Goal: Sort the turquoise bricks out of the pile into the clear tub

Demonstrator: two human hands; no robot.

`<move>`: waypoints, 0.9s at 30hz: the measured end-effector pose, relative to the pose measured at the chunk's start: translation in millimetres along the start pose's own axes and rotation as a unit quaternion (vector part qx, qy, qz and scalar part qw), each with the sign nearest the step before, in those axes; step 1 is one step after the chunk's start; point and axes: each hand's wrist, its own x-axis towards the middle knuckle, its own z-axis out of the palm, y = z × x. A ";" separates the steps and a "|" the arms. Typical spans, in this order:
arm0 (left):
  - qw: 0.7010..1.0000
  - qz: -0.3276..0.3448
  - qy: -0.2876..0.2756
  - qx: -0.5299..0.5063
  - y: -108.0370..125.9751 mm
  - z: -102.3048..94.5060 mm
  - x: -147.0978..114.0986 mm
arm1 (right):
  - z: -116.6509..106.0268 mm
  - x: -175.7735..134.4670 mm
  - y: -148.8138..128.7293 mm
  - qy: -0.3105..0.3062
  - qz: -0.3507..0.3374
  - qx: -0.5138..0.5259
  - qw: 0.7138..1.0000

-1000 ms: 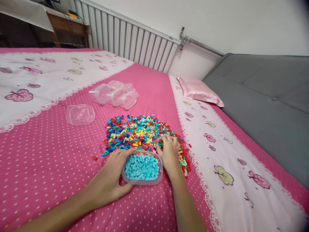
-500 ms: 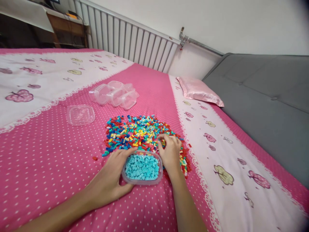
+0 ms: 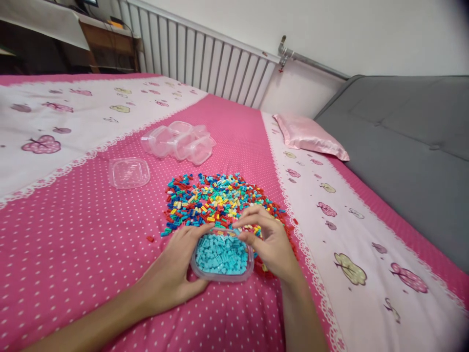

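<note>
A clear plastic container (image 3: 222,277) filled with small light-blue toy bricks (image 3: 221,254) stands on the pink bedspread. My left hand (image 3: 179,264) is wrapped round its left side, fingers at the back rim and thumb at the front. Over the container's back right corner is my right hand (image 3: 269,239), its thumb and index fingertips close together in a pinch. Anything between those tips is too small to make out. Directly behind the container spreads a pile of mixed toy bricks (image 3: 216,198) in red, blue, yellow, green and light blue, partly hidden by my right hand.
Several empty clear containers (image 3: 179,142) lie grouped beyond the pile. Left of it rests a clear lid (image 3: 129,173). One red brick (image 3: 150,239) sits apart. A pink pillow (image 3: 311,137) lies by the grey headboard (image 3: 406,117); a white radiator (image 3: 205,56) stands behind the bed.
My right hand has moved from the brick pile to the container's back right rim. My left hand still holds the container. The whole view has shifted slightly.
</note>
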 end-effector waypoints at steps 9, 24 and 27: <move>1.000 0.014 0.005 -0.007 1.8 0.0 0.9 | 22.3 -5.2 -27.5 -0.165 -0.025 -0.120 0.979; 1.000 0.002 -0.004 -0.011 0.8 1.5 -0.5 | 28.4 -6.7 -23.8 -0.194 -0.077 -0.202 0.957; 1.000 0.006 0.000 -0.007 1.7 1.1 -0.6 | 26.2 -6.4 -25.0 -0.186 -0.066 -0.197 0.960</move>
